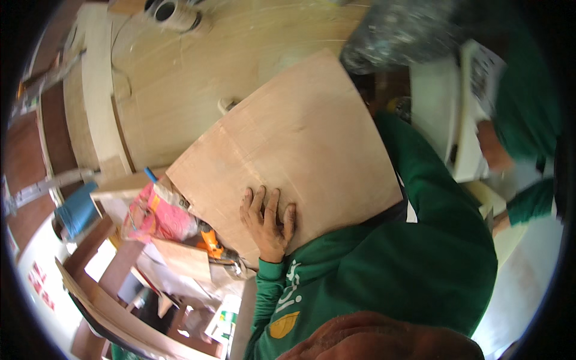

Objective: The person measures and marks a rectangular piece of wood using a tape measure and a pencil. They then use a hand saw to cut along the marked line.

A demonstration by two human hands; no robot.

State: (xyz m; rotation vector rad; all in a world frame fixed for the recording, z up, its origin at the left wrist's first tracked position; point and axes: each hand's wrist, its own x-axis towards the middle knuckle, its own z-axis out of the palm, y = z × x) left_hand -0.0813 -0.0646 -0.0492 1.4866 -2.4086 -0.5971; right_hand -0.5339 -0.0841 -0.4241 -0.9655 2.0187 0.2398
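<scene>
My left hand (268, 223) lies flat with its fingers spread on the face of a light brown plywood panel (300, 144), near the panel's lower edge. It presses the tilted panel against my green sweatshirt (414, 264). My green sleeve runs down from the wrist to the lower edge of the view. A green arm rises along the panel's right edge and disappears behind it. My right hand is out of sight.
Under the panel lie an orange power tool (211, 243), a pink bag (157, 217) and loose wood boards (120, 324). A blue bucket (76, 211) stands at the left. Beyond it is a large pale plywood sheet (174, 90). A person in green (522, 120) stands at the right.
</scene>
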